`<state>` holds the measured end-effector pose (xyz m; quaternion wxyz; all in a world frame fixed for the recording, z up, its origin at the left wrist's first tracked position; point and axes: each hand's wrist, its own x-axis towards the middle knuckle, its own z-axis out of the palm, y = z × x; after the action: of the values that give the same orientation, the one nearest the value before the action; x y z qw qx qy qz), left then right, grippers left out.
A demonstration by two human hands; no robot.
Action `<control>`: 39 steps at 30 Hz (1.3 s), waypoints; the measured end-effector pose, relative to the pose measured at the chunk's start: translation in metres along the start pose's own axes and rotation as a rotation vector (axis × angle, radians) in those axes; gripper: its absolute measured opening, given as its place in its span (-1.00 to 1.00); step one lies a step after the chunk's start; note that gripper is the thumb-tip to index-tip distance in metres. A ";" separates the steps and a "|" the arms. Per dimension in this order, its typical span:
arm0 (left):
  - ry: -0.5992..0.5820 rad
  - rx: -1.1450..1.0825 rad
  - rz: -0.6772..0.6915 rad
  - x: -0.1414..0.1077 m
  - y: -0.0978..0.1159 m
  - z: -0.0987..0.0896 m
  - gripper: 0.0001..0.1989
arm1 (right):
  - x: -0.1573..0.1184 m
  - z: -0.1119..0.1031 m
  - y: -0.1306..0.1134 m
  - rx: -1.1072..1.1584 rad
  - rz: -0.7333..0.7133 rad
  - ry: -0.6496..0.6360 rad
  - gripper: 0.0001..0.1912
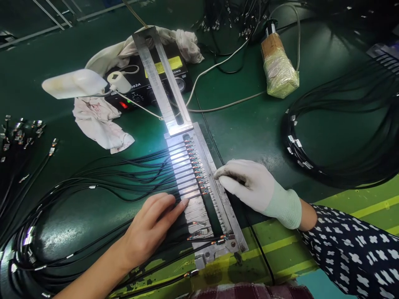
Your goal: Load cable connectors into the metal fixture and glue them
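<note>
A long metal slotted fixture [190, 207] lies across the bench. Several black cables [149, 170] enter it side by side from the left, their stripped, terminal-tipped ends [196, 166] in a row along its dark slot. At the fixture's left side, my bare left hand [152, 226] has its fingers drawn together at the lowest cable of this row; part of that cable is hidden behind them. White with a grey-stained fingertip area, the glove on my right hand [249, 185] rests by the fixture's right rail. Its thumb and fingers are pinched together, and what they may hold is hidden.
A hinged-looking metal frame [162, 79] rises at the fixture's far end. Behind it stands a black control box [152, 91] under a white cloth [102, 120], near a white lamp [75, 83]. Coiled cables [289, 153] lie right; a plastic-wrapped block [280, 70] stands at the back.
</note>
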<state>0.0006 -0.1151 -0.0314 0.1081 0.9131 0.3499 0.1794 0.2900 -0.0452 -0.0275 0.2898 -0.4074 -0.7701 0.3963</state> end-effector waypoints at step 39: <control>0.026 -0.022 -0.262 0.028 0.030 0.005 -0.91 | -0.015 0.001 -0.005 -0.019 0.084 -0.035 -0.88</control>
<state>0.0396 -0.1180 -0.0190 0.1362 0.8558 0.4657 0.1793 0.2944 -0.0603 -0.0256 0.2555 -0.4352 -0.7610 0.4077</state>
